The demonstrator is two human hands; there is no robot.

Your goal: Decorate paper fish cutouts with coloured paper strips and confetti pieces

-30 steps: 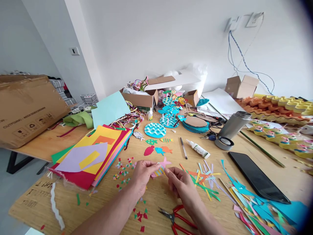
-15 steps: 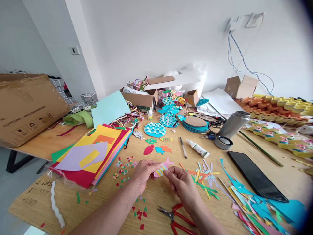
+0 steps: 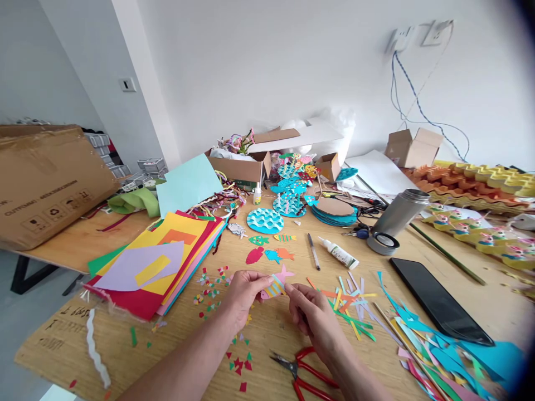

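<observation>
My left hand (image 3: 247, 295) pinches a pink paper fish (image 3: 275, 285) by its head end, thumb on top. Yellow and pale blue strips lie across the fish's body, and its tail points up to the right. My right hand (image 3: 310, 305) is at the fish's right edge, its thumb and forefinger closed there by the ends of the strips. Beyond my hands lie more paper fish: a crimson one (image 3: 254, 255), a blue one (image 3: 272, 256), an orange one (image 3: 286, 254) and green and striped ones. Red-handled scissors (image 3: 297, 368) rest open below my right hand.
Cut paper strips (image 3: 353, 303) lie right of my hands, small paper scraps (image 3: 211, 289) to the left. A glue bottle (image 3: 339, 253), pen (image 3: 313, 252), phone (image 3: 438, 301) and metal flask (image 3: 399, 214) stand or lie farther right. Coloured sheets (image 3: 167, 245) are stacked at left.
My right fingers have slid back toward the fish's right edge, uncovering more of its stripes. My left hand keeps its hold on the fish.
</observation>
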